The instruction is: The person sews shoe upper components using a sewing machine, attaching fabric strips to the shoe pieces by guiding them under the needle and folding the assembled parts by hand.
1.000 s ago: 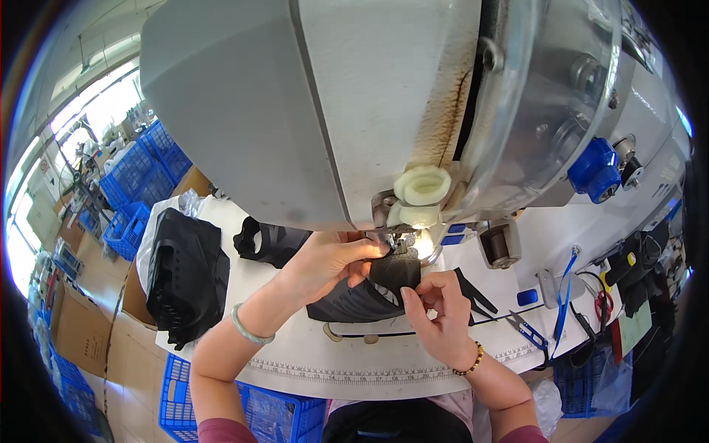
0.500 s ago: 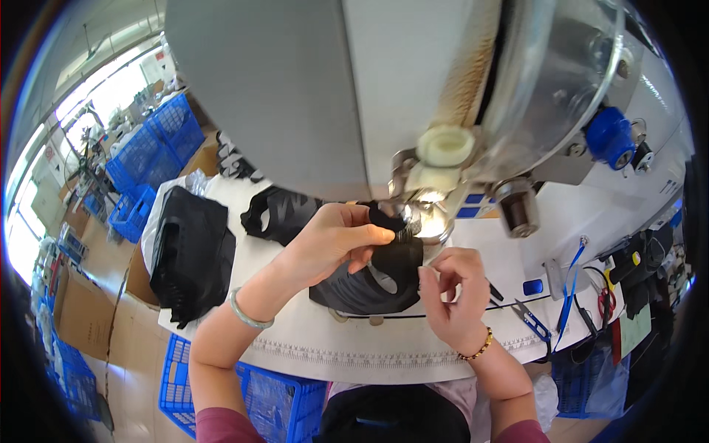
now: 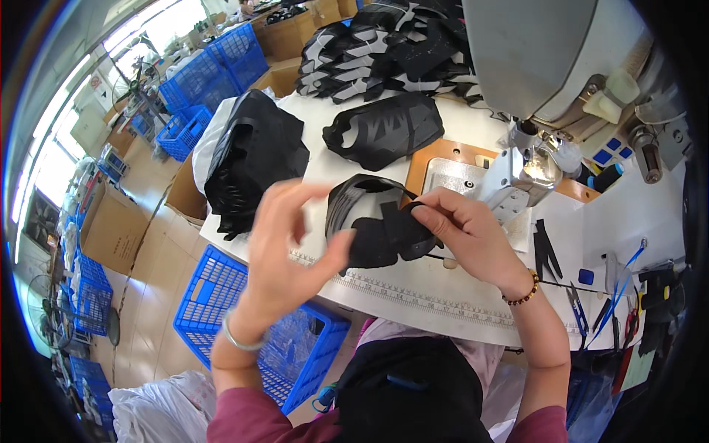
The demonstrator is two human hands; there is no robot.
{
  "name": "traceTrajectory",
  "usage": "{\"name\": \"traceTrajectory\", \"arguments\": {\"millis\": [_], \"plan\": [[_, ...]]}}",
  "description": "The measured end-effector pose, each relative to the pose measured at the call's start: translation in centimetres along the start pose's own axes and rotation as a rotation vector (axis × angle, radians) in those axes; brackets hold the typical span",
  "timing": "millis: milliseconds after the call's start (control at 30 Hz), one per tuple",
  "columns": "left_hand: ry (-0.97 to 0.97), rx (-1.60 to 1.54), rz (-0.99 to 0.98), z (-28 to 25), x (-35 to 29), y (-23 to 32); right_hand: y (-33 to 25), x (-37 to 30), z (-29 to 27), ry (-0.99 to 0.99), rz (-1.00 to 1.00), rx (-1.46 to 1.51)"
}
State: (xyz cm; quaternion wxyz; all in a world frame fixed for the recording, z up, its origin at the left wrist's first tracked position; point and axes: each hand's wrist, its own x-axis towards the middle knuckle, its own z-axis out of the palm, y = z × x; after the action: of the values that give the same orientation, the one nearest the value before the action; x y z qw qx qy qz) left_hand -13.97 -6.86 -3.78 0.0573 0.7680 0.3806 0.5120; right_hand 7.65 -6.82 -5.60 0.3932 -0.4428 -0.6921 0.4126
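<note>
My right hand (image 3: pixel 476 236) pinches the edge of a black shoe upper (image 3: pixel 373 240) between thumb and fingers, above the table's front part. My left hand (image 3: pixel 277 247) is at the upper's left side, slightly blurred, thumb and fingers spread with nothing between them. Just right of the upper stands the sewing machine (image 3: pixel 509 184), its lamp lit beside the needle area; the upper is apart from the needle. A second black shoe upper (image 3: pixel 388 131) with grey stripes lies on the table behind.
A pile of black and grey uppers (image 3: pixel 384 52) covers the back of the table. Black pieces (image 3: pixel 255 155) are heaped at left. Blue thread snips (image 3: pixel 578 308) and black strips (image 3: pixel 545 247) lie at right. A blue crate (image 3: pixel 214 295) stands below the table's left edge.
The view has swung left, away from the machine head. The upper has come out from under the needle area and been turned. My left hand has let go; my right now grips it.
</note>
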Motion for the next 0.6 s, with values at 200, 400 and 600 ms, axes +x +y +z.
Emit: {"name": "traceTrajectory", "arguments": {"millis": [200,400,600], "plan": [[-0.311,-0.796,-0.837,1.3,-7.1,1.9,0.0,0.0,1.4,0.048,-0.009,-0.064],[0.11,-1.255,-0.812,5.7,-7.1,1.5,-0.7,-0.5,1.6,0.049,0.023,-0.088],[0.109,-1.169,-0.689,6.7,-6.6,1.6,-2.0,-0.4,1.7,0.195,-0.239,-0.185]]}}
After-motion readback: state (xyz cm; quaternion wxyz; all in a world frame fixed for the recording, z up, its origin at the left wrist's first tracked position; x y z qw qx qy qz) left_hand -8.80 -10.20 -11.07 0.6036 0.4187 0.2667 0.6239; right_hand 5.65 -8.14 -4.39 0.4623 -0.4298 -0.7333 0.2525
